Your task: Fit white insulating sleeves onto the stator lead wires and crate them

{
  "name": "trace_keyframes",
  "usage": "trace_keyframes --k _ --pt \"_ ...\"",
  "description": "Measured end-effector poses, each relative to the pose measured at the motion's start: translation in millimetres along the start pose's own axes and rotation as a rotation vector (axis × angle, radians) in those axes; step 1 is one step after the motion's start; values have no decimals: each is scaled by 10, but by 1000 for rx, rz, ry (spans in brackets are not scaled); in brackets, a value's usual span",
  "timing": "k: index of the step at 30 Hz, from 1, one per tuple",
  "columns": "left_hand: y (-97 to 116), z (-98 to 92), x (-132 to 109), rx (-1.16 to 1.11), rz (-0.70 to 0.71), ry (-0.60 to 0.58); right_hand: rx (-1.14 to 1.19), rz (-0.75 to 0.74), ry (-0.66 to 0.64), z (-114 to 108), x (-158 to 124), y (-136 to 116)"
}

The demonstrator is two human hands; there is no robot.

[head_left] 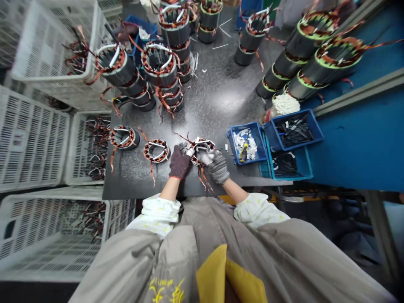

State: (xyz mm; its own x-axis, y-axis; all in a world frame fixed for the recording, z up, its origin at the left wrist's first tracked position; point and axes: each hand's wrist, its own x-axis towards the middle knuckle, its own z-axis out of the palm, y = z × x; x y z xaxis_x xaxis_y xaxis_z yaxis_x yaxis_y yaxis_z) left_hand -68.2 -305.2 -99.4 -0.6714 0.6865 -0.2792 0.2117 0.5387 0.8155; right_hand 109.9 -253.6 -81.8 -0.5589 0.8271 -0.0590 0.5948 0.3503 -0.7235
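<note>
A low copper-wound motor stator [202, 152] with white insulation lies flat on the dark table near its front edge. My left hand [179, 162], in a maroon glove, reaches its near-left rim, its fingers pinching a small white piece [190, 150]. My right hand [218, 167], in a grey glove with pale fingertips, is bunched at the stator's near-right rim, but what it grips is hidden. Loose copper leads [203, 179] hang over the table edge below the stator. Another wound stator [156, 150] lies just left of my left hand.
A third stator [124, 137] lies farther left. Tall stator stacks [159, 63] stand ahead, and more [325, 59] lie on a blue bench. Blue trays [246, 143] hold small parts. White plastic crates [31, 139] line the left side.
</note>
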Motion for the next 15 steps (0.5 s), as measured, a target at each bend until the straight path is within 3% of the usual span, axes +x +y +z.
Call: trace_keyframes --k 2,4,6,8,11,13,15 --pt "-5 15 2 0 1 3 329 98 188 -115 43 67" --pt "3 20 -1 14 -8 3 427 111 263 -287 234 78" --pt "20 18 -7 38 -19 2 307 117 205 -441 526 23" --pt "41 12 -18 56 -20 13 85 155 7 -503 815 -81" --pt "72 2 -49 69 -12 30 -234 122 -241 -379 1043 -233" --pt "89 1 -74 75 -6 29 -274 40 -218 -212 1034 -266" --pt "103 6 -86 82 -6 26 -82 35 -127 -56 971 -239"
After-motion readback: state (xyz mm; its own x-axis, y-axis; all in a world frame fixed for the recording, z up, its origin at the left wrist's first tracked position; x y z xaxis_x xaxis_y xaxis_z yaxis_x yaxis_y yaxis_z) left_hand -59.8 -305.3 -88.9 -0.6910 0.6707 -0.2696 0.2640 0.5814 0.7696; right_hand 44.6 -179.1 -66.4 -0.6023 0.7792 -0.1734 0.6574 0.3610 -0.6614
